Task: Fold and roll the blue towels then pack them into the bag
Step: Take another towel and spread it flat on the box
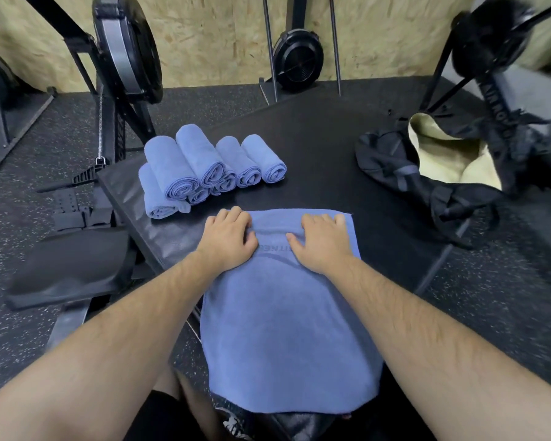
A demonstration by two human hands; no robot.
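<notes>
A gym corner with chipboard walls and speckled rubber flooring is surrounding a black padded platform. A blue towel is lying flat on the platform, its near end hanging over the edge toward the person. The left hand and right hand are gripping the towel's far end, fingers curling over a raised fold. Rolled towels are sitting stacked at far left. An open black bag with pale lining is lying at right, well apart.
</notes>
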